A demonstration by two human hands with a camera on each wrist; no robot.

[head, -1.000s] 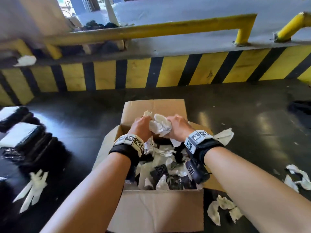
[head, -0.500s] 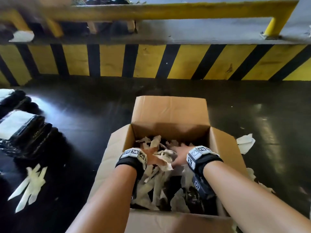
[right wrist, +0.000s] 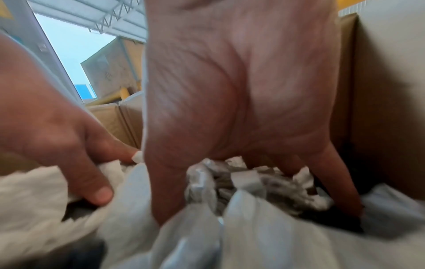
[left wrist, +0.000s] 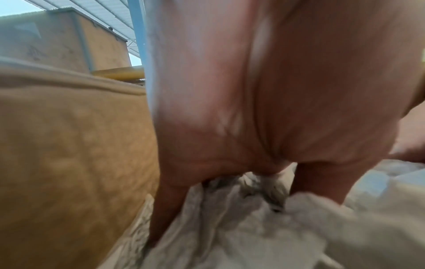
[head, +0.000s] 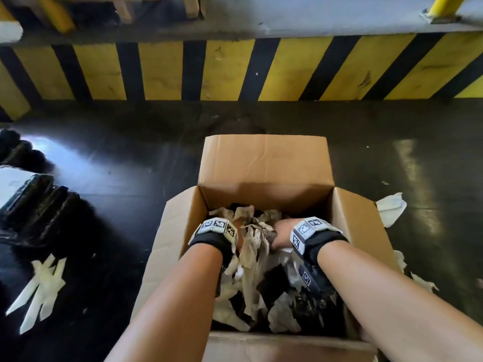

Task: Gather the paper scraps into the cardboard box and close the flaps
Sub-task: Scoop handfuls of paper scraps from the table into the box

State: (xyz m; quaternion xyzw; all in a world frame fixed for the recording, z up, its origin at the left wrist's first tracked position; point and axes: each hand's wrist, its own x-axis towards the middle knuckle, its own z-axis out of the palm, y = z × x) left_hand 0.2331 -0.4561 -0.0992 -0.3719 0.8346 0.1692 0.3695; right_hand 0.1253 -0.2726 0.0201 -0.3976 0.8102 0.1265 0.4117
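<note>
I see a shiny black floor (head: 109,163) with a yellow and black striped wall (head: 224,69) far past my hands. The cardboard box (head: 264,163) sits on the floor, its flaps all open.

Both my hands are down inside the box. My left hand (head: 239,231) and right hand (head: 282,231) are close together, with fingers straight and spread, pushing into the paper scraps (head: 251,259). They hold nothing. The fingertips are buried in the scraps, and the left wrist picture is blurry.

The box wall (left wrist: 69,145) stands just left of my left hand. Another wall (right wrist: 386,109) stands just right of my right hand. There is open room above the hands.

More scraps (head: 390,209) lie on the floor outside, right of my right hand. Pale strips (head: 39,291) lie well left of my left hand, near some black bundles (head: 39,205).
</note>
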